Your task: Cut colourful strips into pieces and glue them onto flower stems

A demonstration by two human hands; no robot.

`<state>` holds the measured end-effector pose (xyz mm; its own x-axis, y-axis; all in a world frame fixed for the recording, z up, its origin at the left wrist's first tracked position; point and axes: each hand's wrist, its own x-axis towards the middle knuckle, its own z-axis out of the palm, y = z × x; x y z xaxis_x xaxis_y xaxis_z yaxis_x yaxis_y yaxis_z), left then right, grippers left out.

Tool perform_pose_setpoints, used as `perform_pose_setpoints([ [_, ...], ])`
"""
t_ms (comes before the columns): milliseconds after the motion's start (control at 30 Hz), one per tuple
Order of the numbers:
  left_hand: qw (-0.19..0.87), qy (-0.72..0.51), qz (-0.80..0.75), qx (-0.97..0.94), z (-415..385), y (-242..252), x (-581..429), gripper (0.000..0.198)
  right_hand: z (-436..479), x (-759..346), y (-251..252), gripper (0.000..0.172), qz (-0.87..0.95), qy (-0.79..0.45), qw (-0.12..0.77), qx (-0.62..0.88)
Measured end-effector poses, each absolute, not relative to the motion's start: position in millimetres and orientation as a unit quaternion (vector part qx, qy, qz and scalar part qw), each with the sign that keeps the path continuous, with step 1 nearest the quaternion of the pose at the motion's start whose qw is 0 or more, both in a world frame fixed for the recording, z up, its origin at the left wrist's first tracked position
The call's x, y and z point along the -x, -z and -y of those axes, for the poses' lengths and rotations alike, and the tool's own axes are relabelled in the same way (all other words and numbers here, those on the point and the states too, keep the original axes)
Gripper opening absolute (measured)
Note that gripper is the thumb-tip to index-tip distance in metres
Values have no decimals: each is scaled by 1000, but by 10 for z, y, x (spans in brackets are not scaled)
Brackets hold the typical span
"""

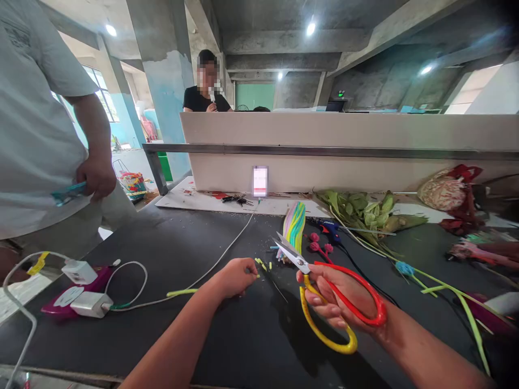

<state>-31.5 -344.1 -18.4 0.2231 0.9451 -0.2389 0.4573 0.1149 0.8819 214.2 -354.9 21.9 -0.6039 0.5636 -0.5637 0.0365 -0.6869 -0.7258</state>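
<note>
My right hand (336,300) grips a pair of scissors (324,289) with one red and one yellow loop handle; the metal blades are slightly apart and point up-left. My left hand (235,276) is closed in a pinch on a thin yellow-green stem piece (261,265) just left of the blades. A longer yellow-green piece (181,292) lies on the black table (243,340) under my left wrist. Small cut bits lie between my hands. A bundle of pastel pipe cleaners (294,226) rests just behind the scissors.
Artificial leaves and stems (365,213) and pink buds (318,246) lie at the back right, with a blue glue gun (330,229). Chargers and cables (87,294) sit at left. A person in a grey shirt (36,124) stands left; another stands behind the white partition (348,151).
</note>
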Motion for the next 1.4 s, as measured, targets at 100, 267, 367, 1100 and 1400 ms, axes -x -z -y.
perform_pose_setpoints([
  [100,470,-259,-586,-607,3503,192,430,13,3618,-2231,-191,28,368,-811,152,428],
  [267,512,-299,-591,-547,3535,262,526,25,3740,-2252,-43,32,409,-780,119,458],
  [367,540,-324,-582,-515,3487,311,498,25,3792,-2181,4,31,416,-763,108,482],
  [1100,589,-357,-556,-465,3406,274,285,23,3721,-1629,-34,24,689,-399,4,605],
  [1400,564,-345,-573,-484,3392,251,310,19,3740,-1585,-180,24,704,-400,1,587],
])
